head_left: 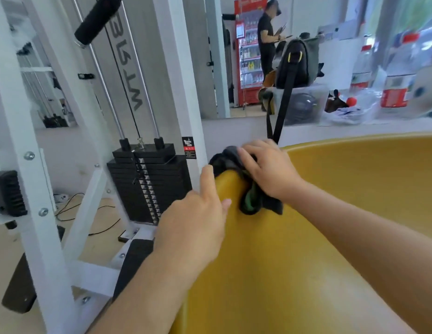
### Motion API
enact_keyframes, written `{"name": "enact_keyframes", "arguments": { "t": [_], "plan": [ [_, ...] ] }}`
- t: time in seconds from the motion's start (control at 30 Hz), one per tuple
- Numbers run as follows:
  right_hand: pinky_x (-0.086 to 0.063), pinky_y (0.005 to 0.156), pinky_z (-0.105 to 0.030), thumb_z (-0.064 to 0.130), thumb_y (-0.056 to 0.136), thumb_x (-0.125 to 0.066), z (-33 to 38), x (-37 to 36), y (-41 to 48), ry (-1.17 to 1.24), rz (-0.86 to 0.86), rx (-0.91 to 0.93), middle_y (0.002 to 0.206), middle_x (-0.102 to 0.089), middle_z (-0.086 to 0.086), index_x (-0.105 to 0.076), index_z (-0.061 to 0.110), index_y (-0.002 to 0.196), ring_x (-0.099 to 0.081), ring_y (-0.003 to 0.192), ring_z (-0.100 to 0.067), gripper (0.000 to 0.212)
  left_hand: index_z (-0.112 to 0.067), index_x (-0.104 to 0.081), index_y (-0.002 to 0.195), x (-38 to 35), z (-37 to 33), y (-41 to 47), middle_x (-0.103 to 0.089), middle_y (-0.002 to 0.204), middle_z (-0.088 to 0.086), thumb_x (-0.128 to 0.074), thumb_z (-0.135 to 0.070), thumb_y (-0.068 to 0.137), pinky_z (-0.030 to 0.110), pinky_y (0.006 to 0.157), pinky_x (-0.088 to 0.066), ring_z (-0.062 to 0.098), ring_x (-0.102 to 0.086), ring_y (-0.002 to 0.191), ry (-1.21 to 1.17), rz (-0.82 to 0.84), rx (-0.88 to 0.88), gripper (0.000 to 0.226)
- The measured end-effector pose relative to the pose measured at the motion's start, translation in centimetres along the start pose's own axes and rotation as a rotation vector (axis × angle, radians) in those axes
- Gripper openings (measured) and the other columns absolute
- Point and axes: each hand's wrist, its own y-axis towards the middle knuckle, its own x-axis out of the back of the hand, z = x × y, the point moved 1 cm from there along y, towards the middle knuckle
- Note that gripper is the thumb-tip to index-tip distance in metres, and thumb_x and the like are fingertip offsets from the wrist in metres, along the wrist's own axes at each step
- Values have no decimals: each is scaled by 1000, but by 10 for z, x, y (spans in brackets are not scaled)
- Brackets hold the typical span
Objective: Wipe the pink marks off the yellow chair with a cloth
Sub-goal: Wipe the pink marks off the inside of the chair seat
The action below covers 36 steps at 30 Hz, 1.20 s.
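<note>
The yellow chair [318, 237] fills the lower right, its curved rim running up to a corner near the middle of the view. My right hand [270, 168] presses a dark cloth with a green patch [252, 201] over that corner of the rim. Part of the cloth bunches out past my fingers on the far side. My left hand [198, 213] grips the chair's edge just below the cloth, thumb on the inside, fingers wrapped around the outside. No pink marks show on the visible yellow surface.
A white cable machine with a black weight stack [147, 184] stands close on the left. A black bag [297, 63] with a hanging strap sits on a ledge behind the chair, beside bottles [398, 73]. A person [268, 39] stands by a red vending fridge in the background.
</note>
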Motion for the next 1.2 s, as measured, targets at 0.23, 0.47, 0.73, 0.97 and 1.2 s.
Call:
{"name": "enact_keyframes", "arguments": {
  "t": [0.23, 0.47, 0.73, 0.97, 1.2],
  "plan": [
    [-34, 75, -37, 39, 98, -33, -33, 24, 13, -208, -115, -434, 85, -55, -5, -54, 19, 72, -53, 97, -31, 39, -18, -9, 145, -19, 3, -1, -56, 109, 6, -33, -25, 100, 30, 53, -40, 23, -62, 78, 249, -31, -48, 52],
    [-36, 80, -37, 43, 99, -34, 29, -8, 4, -45, 77, 3, 66, -48, 9, -41, 28, 59, -50, 85, -17, 43, -19, -8, 143, -9, 5, -11, -56, 107, 2, -21, -34, 100, 30, 54, -38, 23, -61, 79, 296, -15, -11, 48],
    [-33, 100, -47, 43, 98, -28, -79, 30, 16, -305, -71, -437, 110, -64, -9, -67, 19, 97, -49, 114, -30, 45, -12, -13, 142, -4, -7, -8, -53, 106, 8, -36, -25, 95, 30, 53, -42, 21, -56, 73, 468, 57, -1, 54],
    [-33, 92, -43, 42, 101, -28, -32, 0, 21, -172, 32, -159, 93, -61, 2, -62, 23, 86, -48, 107, -22, 41, 0, -35, 131, -47, -70, 87, -48, 126, 18, -46, -25, 92, 40, 80, -42, 32, -51, 110, 341, 41, -37, 48],
    [-32, 100, -48, 54, 99, -24, -144, 66, 5, -415, -37, -201, 116, -63, -2, -62, 27, 101, -48, 117, -28, 46, -15, -14, 147, -70, -59, 86, -51, 124, 15, -35, -29, 100, 38, 83, -41, 29, -51, 107, 513, -136, -137, 54]
  ]
}}
